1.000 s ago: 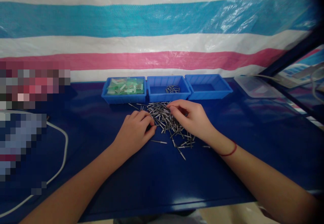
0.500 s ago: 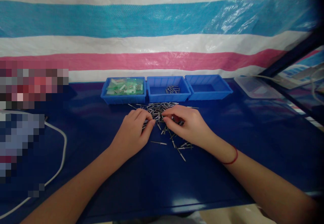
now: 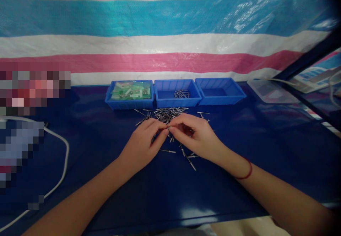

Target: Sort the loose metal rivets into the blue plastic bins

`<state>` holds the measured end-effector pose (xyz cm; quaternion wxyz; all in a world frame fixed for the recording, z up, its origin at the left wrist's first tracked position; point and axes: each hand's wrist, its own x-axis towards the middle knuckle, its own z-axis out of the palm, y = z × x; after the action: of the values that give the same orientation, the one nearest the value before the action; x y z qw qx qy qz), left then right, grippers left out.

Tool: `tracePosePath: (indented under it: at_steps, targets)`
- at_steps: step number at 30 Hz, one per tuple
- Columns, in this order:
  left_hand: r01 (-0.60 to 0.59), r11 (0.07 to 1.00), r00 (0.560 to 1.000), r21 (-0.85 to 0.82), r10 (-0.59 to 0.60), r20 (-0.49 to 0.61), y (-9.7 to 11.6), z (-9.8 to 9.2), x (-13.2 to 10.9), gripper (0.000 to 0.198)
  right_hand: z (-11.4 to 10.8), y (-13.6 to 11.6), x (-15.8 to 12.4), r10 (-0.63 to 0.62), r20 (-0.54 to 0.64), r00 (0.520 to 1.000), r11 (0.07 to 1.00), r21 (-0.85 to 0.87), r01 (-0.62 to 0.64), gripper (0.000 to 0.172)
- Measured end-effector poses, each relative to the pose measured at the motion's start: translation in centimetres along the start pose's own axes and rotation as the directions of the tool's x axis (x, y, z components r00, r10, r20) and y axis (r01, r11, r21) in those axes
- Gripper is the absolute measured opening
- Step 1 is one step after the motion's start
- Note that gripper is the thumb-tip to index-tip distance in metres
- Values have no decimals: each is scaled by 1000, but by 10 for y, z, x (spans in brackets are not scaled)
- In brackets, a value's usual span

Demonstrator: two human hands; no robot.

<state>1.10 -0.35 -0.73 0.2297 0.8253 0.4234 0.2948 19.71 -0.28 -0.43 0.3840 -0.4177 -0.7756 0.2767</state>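
A heap of metal blind rivets (image 3: 170, 113) lies on the dark blue table in front of me, with several loose rivets (image 3: 190, 161) strewn to its near right side. Over the heap's near edge my left hand (image 3: 145, 140) is closed in a pinch, thumb against forefinger. My right hand (image 3: 195, 133) pinches too, and the fingertips of both hands meet. Between them shows a small light bit of what looks like a rivet (image 3: 169, 126), mostly hidden by the fingers. Another single rivet (image 3: 167, 151) lies just below the hands.
Three blue bins stand in a row behind the heap. The left bin (image 3: 129, 104) holds a green-tinted bag of parts, the middle bin (image 3: 176, 103) some rivets; the right bin (image 3: 222, 100) stands beside a clear plastic lid (image 3: 271, 92). A white cable (image 3: 66, 150) curves at left.
My hands have come together: the left moved right, and its fingertips now meet those of the right, which shifted slightly down. The bins and heap stay where they were.
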Motion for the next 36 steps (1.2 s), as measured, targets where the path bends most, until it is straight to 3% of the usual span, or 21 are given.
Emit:
tracePosePath:
  at_steps: [16,31,34,36]
  targets:
    - [-23,999,995,39,26,-97,-3,0,0,4,-1,1,1,-121,2,993,992,-35,121,14]
    - [-15,999,995,42,19,-102,1,-2,0,7,0,6,1,-213,71,974,967,-130,221,17]
    - [4,999,995,38,0,-97,2,-3,0,6,0,5,1,-172,33,984,978,-110,175,16]
    - [23,999,996,33,-20,-91,2,-3,0,7,-1,8,2,-85,-50,995,992,-96,80,15]
